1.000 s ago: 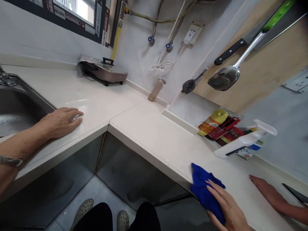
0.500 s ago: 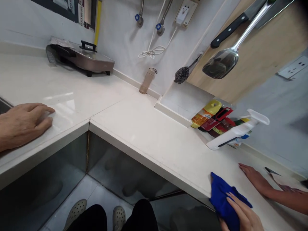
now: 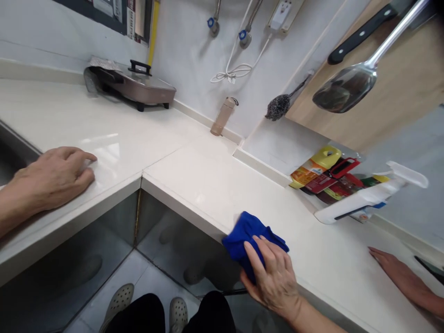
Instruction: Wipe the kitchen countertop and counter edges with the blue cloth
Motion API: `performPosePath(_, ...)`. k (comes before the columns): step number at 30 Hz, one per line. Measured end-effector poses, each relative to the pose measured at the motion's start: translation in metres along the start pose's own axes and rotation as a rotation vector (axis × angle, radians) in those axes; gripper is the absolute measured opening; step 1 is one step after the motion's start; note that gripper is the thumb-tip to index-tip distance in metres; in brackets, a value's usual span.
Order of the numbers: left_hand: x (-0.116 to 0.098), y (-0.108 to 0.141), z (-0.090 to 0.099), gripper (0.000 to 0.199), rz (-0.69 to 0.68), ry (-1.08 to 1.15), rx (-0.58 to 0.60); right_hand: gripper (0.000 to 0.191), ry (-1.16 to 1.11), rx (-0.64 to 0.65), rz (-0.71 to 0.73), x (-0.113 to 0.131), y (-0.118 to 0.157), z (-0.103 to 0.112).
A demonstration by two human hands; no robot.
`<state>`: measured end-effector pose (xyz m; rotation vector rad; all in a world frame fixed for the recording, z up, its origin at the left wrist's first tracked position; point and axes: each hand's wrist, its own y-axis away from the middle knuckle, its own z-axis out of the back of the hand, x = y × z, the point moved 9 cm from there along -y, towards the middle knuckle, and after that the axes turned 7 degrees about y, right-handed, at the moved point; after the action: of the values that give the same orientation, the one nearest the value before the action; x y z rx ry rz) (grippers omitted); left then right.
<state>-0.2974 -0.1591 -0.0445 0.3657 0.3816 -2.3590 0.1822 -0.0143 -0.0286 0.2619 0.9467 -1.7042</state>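
A blue cloth lies over the front edge of the white countertop, partly hanging down the side. My right hand grips it, fingers on top and thumb below the edge. On the left stretch of counter my left hand rests palm down with nothing in it, its index finger extended and the thumb apart. The inner corner of the counter lies between my two hands.
An electric pan with a lid and a brown bottle stand by the wall. A white spray bottle leans beside a yellow-capped bottle. Another person's hand rests at the right. A spatula hangs above.
My right hand has slid the blue cloth leftward along the counter's front edge, toward the inner corner. My left hand stays on the counter; the view has shifted slightly.
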Motion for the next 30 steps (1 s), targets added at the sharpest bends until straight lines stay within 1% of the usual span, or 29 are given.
performPosePath(4, -0.016, 0.012, 0.008, 0.049, 0.022, 0.004, 0.037, 0.084, -0.052, 0.002, -0.003, 0.035, -0.057, -0.014)
performPosePath(9, -0.026, 0.023, 0.016, 0.052, 0.026, 0.054, 0.029, 0.095, -0.112, 0.045, 0.022, 0.084, -0.134, -0.036)
performPosePath(11, -0.027, 0.024, 0.017, 0.053, 0.025, 0.061, 0.022, 0.097, -0.138, 0.087, 0.050, 0.103, -0.167, -0.045)
performPosePath(14, -0.024, 0.025, 0.017, 0.054, 0.049, 0.068, 0.014, 0.093, -0.183, 0.182, 0.099, 0.126, -0.213, -0.054)
performPosePath(17, -0.022, 0.025, 0.018, 0.056, 0.056, 0.089, -0.005, 0.089, -0.251, 0.233, 0.130, 0.138, -0.245, -0.055)
performPosePath(19, -0.021, 0.026, 0.018, 0.056, 0.053, 0.110, -0.010, 0.087, -0.307, 0.222, 0.135, 0.137, -0.253, -0.052)
performPosePath(22, -0.020, 0.028, 0.019, 0.053, 0.049, 0.131, 0.002, 0.086, -0.351, 0.188, 0.153, 0.131, -0.245, -0.046)
performPosePath(26, -0.019, 0.030, 0.021, 0.050, 0.046, 0.166, 0.024, 0.088, -0.306, 0.167, 0.135, 0.114, -0.214, -0.041)
performPosePath(30, -0.016, 0.028, 0.020, 0.049, 0.054, 0.180, 0.043, 0.088, -0.278, 0.140, 0.093, 0.087, -0.170, -0.030)
